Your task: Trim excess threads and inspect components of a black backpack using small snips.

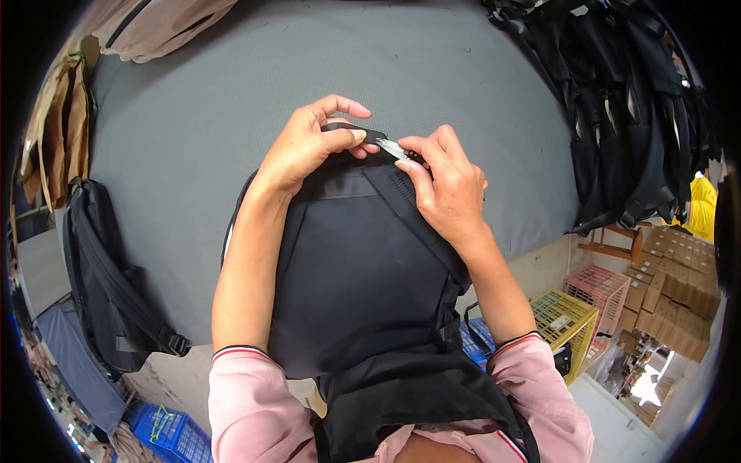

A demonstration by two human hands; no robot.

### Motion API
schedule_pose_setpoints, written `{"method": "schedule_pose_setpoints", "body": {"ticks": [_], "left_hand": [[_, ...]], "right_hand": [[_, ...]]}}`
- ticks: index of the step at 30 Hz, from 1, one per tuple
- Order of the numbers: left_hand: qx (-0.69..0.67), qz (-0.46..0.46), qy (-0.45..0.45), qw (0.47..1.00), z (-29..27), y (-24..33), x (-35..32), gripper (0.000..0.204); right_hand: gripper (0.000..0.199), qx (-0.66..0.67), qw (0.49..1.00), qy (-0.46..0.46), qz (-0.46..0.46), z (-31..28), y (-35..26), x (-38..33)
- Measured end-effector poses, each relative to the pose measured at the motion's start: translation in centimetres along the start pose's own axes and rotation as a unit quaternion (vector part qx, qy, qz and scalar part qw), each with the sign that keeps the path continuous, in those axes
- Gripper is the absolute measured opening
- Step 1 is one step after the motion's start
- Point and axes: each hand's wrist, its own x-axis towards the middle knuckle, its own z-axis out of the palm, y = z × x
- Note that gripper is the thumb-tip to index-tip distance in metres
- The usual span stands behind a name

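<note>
A black backpack lies against my front on the grey table, its top end pointing away from me. My left hand is closed, pinching the backpack's top handle loop between thumb and fingers, with the index finger raised. Between the thumb and fingers of my right hand is a pair of small thread snips, silver-bladed with a dark handle. Their tips meet the right end of the handle loop. Most of the snips' handle is hidden inside my right hand.
Grey fabric covers the table. Several black backpacks are heaped at the far right, another hangs over the left edge, and a beige bag lies far left. Below on the right stand yellow and pink crates.
</note>
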Motion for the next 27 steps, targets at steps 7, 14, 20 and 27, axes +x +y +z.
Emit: {"method": "schedule_pose_setpoints", "body": {"ticks": [7, 14, 20, 27], "left_hand": [[-0.005, -0.004, 0.006, 1.000, -0.2, 0.0, 0.2, 0.027], [-0.005, 0.007, -0.053, 0.999, -1.3, 0.0, -0.1, 0.031], [0.056, 0.047, -0.027, 0.997, -2.1, -0.9, 0.5, 0.026], [0.013, -0.017, 0.078, 0.997, 0.2, -1.3, 1.3, 0.024]], "right_hand": [[0.012, 0.015, 0.999, 0.038, -0.003, 0.5, 0.5, -0.1], [0.012, 0.137, 0.988, -0.011, 0.073, 0.5, 1.5, 0.8], [0.016, 0.208, 0.962, -0.114, 0.138, 1.0, 0.2, 2.8], [0.011, 0.410, 0.842, -0.176, 0.304, 1.6, 1.9, 2.9]]}}
